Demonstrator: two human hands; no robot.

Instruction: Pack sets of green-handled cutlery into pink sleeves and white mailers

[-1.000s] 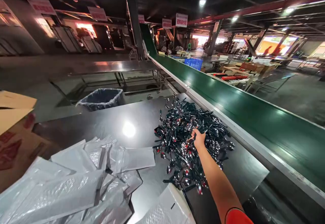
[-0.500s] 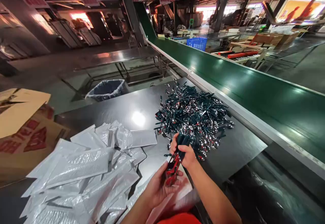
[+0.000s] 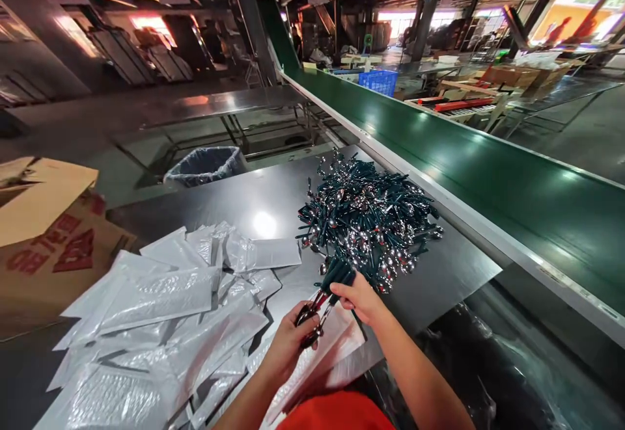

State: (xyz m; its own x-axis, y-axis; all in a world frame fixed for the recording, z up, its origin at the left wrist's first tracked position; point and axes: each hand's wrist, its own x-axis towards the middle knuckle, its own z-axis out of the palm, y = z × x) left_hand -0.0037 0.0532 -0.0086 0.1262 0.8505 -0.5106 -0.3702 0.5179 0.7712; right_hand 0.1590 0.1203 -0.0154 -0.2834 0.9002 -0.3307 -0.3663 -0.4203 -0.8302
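A bundle of spoons (image 3: 321,299) with dark green handles and shiny metal ends spans both my hands, above the near part of the metal table. My left hand (image 3: 291,332) is closed around the shiny bowl ends. At the handle end, my right hand (image 3: 360,296) grips the bundle with its thumb on top. Just beyond my hands lies a large heap of similar spoons (image 3: 368,205), handles pointing every way. Beneath my hands, a white padded mailer (image 3: 336,345) lies near the table's front edge, partly hidden by my left hand and arm.
Several white bubble mailers (image 3: 156,300) are piled at left on the metal table (image 3: 439,293). An open cardboard box (image 3: 63,248) stands beyond them. A lined bin (image 3: 205,166) sits behind the table. The green conveyor belt (image 3: 430,137) runs along the right.
Both hands have shifted slightly left with the spoons. My left hand has gone from open-palmed under the metal ends to closed around them. The bundle now tilts more to the left.
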